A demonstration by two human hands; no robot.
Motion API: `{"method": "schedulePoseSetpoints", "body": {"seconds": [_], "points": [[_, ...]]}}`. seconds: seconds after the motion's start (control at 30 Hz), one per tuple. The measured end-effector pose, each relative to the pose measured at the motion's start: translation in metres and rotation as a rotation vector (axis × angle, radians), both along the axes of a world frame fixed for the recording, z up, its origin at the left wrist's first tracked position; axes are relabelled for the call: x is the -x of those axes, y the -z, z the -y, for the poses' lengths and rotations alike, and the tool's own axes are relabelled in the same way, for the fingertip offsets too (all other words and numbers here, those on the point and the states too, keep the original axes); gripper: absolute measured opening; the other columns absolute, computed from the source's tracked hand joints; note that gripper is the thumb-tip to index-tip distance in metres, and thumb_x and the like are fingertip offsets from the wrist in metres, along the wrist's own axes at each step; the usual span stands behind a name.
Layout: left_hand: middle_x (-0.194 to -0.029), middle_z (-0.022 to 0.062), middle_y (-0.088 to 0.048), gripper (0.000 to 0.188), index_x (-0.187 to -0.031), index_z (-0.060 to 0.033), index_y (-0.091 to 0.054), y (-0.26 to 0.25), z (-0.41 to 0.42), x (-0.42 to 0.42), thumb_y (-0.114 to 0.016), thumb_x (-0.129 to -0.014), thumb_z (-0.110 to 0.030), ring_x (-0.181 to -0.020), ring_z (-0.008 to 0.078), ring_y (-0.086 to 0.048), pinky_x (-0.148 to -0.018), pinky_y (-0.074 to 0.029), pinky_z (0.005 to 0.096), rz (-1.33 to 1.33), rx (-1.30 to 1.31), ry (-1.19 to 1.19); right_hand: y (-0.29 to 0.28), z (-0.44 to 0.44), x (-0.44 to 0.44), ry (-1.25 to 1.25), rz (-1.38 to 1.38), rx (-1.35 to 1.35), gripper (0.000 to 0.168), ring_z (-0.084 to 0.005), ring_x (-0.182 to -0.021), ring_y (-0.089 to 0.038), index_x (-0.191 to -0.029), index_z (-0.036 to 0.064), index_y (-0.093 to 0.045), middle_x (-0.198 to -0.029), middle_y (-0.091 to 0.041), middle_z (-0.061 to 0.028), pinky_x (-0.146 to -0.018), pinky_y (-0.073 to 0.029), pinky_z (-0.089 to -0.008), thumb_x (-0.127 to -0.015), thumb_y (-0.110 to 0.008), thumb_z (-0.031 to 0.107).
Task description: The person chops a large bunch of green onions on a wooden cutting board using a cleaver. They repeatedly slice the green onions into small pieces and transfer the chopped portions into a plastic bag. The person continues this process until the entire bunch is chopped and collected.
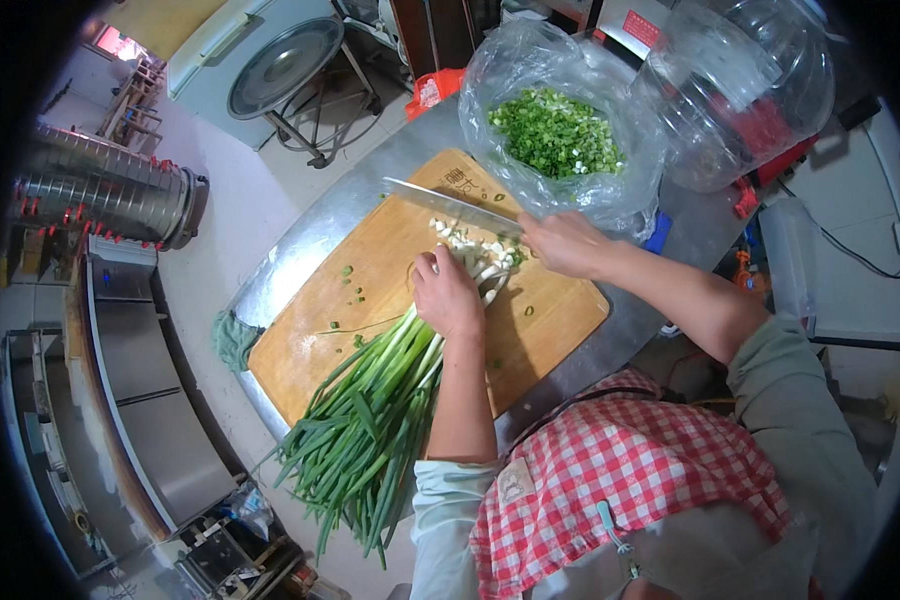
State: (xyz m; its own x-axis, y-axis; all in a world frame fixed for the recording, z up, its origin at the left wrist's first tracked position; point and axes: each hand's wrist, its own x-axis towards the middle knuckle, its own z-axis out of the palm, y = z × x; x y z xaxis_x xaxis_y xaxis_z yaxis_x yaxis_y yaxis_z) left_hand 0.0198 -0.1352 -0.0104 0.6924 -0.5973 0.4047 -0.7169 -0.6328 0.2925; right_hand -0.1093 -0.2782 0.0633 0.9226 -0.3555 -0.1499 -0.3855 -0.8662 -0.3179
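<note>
My left hand [448, 294] grips a bunch of green onions [375, 412] near the white ends. The bunch lies across a wooden cutting board [375, 277], its green leaves hanging past the board's near edge. In my right hand [568, 244] is a knife [450, 206], its broad blade pointing left over the far part of the board. Chopped white pieces [465, 238] lie between the blade and my left hand. A few green bits [349, 271] are scattered on the board's left side. My fingers hide part of the stalks and the knife's handle.
A clear plastic bag [487, 112] holding chopped green onion [555, 135] stands beyond the board on the metal table [270, 262]. A large clear plastic container [735, 97] is at the far right. A green cloth [234, 341] hangs at the table's left corner. Stacked metal steamers [112, 187] stand left.
</note>
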Motion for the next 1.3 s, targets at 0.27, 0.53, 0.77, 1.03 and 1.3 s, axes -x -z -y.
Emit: {"method": "schedulePoseSetpoints", "body": {"seconds": [0.27,0.53,0.77,1.03,1.3], "points": [[-0.101,0.0100,-0.056,0.018,-0.101,-0.0059,-0.057,-0.003,-0.002,0.005,-0.059,-0.085,-0.015,-0.097,0.0326,-0.053,-0.079,-0.049,0.0431,-0.019,-0.021,0.037,-0.049,-0.063,0.031,0.050,-0.224,-0.159,0.014,-0.0421,-0.061,-0.063,-0.097,-0.004,-0.047,-0.061,-0.060,-0.0230,-0.056,-0.048,-0.0508,-0.088,-0.050,0.006],[-0.103,0.0101,-0.056,0.016,-0.098,-0.0064,-0.056,0.002,-0.001,0.007,-0.058,-0.085,-0.015,-0.102,0.0316,-0.054,-0.080,-0.050,0.0420,0.027,-0.034,0.012,-0.029,-0.048,0.017,0.051,-0.059,-0.076,0.026,-0.0368,-0.062,-0.067,-0.103,-0.009,-0.049,-0.066,-0.064,-0.0216,-0.055,-0.051,-0.0480,-0.079,-0.051,0.001],[-0.100,0.0114,-0.055,0.015,-0.095,-0.0056,-0.053,0.001,0.007,0.011,-0.058,-0.085,-0.015,-0.099,0.0323,-0.054,-0.080,-0.050,0.0423,0.043,-0.052,0.049,-0.003,-0.068,0.020,0.087,-0.065,-0.061,0.024,-0.0376,-0.062,-0.067,-0.100,-0.010,-0.049,-0.066,-0.064,-0.0227,-0.055,-0.051,-0.0480,-0.078,-0.051,0.001],[-0.101,0.0125,-0.052,0.018,-0.097,-0.0052,-0.052,0.000,-0.001,0.007,-0.060,-0.083,-0.013,-0.100,0.0336,-0.052,-0.076,-0.052,0.0438,-0.028,-0.085,-0.019,-0.042,-0.074,0.023,0.089,-0.145,-0.139,0.027,-0.0390,-0.065,-0.067,-0.101,-0.009,-0.049,-0.070,-0.065,-0.0233,-0.058,-0.052,-0.0493,-0.076,-0.054,0.000],[-0.099,0.0141,-0.051,0.015,-0.094,-0.0042,-0.050,-0.005,-0.003,0.006,-0.058,-0.082,-0.008,-0.098,0.0344,-0.052,-0.073,-0.051,0.0443,-0.129,-0.041,-0.043,-0.032,-0.062,0.012,0.088,-0.128,-0.175,0.025,-0.0386,-0.068,-0.068,-0.103,-0.009,-0.048,-0.071,-0.065,-0.0249,-0.058,-0.052,-0.0482,-0.079,-0.051,0.001]]}}
